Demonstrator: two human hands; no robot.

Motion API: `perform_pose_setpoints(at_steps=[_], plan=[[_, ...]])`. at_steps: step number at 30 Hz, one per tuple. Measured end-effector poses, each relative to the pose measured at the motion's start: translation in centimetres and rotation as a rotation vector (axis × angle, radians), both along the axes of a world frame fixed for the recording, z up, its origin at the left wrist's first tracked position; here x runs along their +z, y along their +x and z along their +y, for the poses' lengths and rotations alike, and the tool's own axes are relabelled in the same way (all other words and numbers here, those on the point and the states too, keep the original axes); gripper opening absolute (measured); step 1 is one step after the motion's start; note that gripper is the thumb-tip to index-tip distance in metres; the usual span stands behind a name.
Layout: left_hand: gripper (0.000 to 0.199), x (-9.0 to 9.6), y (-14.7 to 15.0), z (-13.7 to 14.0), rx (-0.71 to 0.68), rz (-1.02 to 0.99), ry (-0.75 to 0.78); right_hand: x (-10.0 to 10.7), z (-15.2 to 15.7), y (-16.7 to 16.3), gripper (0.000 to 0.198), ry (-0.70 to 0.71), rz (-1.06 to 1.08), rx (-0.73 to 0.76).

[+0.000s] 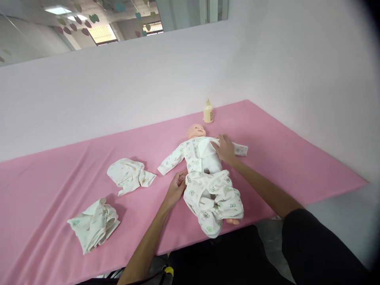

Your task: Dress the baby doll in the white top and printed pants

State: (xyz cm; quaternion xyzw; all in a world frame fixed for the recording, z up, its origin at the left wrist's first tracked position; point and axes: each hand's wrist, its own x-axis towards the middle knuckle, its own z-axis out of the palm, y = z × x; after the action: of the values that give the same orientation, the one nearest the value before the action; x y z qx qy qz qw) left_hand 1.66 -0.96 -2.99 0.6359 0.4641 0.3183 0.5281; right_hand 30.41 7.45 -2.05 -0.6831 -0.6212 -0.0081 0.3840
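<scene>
A baby doll [196,130] lies on its back, head toward the wall. It wears a white printed baby shirt [175,158], its front partly open over the white belly. White printed baby pants [204,186] lie bunched over its hips and legs, with one foot [233,221] showing. My right hand [225,149] is at the doll's chest, thumb and fingers closed on the edge of the shirt's front flap. Beside the waist of the pants, my left hand [177,186] has curled fingers; whatever is between them is hidden.
Pink cloth [142,221] covers the table. A cream pump bottle [208,113] stands beyond the doll's head, near the white wall [118,95]. To the left lie a crumpled printed baby garment [127,174] and a folded printed cloth [95,223]. The table's front edge is close to my body.
</scene>
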Motion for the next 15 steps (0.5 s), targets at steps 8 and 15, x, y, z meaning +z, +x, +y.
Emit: perform_pose_setpoints(at_steps=[8,15], plan=[[0.042,-1.2,1.3,1.6,0.141,0.193,0.347,0.2,-4.5,-0.3,0.037,0.028,-0.188,0.162],[0.037,1.8,2.7,6.8,0.304,0.404,0.564,0.4,-0.9,0.7,0.023,-0.015,0.057,0.286]])
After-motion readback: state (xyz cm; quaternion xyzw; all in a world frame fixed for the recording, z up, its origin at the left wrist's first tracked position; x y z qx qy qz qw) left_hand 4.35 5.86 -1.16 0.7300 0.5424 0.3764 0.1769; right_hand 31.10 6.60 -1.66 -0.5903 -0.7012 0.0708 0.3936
